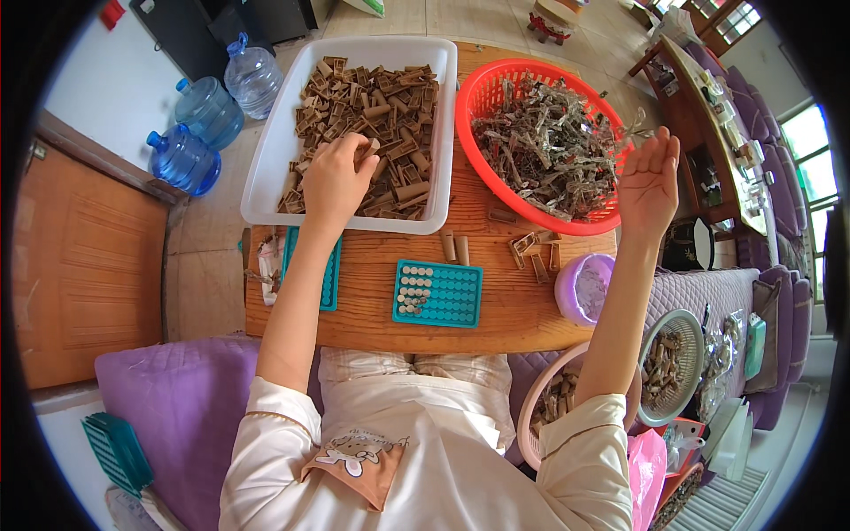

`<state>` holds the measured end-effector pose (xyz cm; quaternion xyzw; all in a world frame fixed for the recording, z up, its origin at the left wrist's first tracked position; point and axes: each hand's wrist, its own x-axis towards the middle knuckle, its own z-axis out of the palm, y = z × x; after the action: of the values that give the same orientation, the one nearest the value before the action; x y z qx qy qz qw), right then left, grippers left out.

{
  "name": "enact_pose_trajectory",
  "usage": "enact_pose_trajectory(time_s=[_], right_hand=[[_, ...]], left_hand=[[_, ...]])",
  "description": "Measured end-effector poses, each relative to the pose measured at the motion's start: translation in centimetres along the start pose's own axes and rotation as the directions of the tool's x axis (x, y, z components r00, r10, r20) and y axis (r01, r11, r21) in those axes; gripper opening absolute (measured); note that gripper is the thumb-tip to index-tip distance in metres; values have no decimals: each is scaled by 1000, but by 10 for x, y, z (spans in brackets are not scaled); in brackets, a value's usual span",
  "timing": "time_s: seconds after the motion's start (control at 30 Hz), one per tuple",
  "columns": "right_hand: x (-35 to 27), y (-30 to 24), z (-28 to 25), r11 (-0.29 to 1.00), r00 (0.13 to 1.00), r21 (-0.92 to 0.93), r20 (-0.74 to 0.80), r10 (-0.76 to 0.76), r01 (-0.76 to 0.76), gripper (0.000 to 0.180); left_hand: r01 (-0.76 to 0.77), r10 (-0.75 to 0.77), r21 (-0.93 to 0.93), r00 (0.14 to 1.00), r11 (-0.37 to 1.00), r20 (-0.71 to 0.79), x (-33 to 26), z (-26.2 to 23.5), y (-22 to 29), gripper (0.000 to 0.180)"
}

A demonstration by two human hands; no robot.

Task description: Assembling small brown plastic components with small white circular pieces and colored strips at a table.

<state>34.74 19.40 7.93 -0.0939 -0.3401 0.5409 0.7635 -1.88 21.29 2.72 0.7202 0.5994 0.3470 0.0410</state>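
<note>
My left hand point(338, 177) is over a white plastic tub point(250, 190) heaped with brown plastic parts point(367, 111). Its fingers are closed in a pinch, and a small brown part point(372, 146) seems to show at their tips. At the right rim of a red basket point(474, 150), my right hand point(649, 181) is raised, palm up, fingers stretched and slightly curled. Crumpled, clear-grey plastic strips point(549, 146) fill that basket; one loose strip point(633, 128) sticks up beside my right fingertips. Nearer me, a teal tray point(456, 305) holds small whitish discs point(414, 283) in its left columns.
A second teal tray point(329, 274) lies partly under my left forearm. Loose brown parts point(536, 257) and a purple bowl point(567, 296) sit on the wooden table point(354, 327). A pink basket point(524, 425) and a grey basket point(651, 403) stand at my right. Water jugs point(208, 111) are far left.
</note>
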Motion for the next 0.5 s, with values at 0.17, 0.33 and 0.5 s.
enact_pose_trajectory(time_s=[0.17,0.33,0.5], right_hand=[[11,-10,0,921,990,377,131,48,-95,27],[56,-27,28,949,960,269,265,93,-166,24],[110,-65,86,975,914,117,384,133,-191,23]], left_hand=[[-50,49,-33,999,998,-8,1,0,-3,24],[74,-75,20,995,997,64,1,-1,0,27],[-67,68,73,998,995,-16,5,10,-5,27]])
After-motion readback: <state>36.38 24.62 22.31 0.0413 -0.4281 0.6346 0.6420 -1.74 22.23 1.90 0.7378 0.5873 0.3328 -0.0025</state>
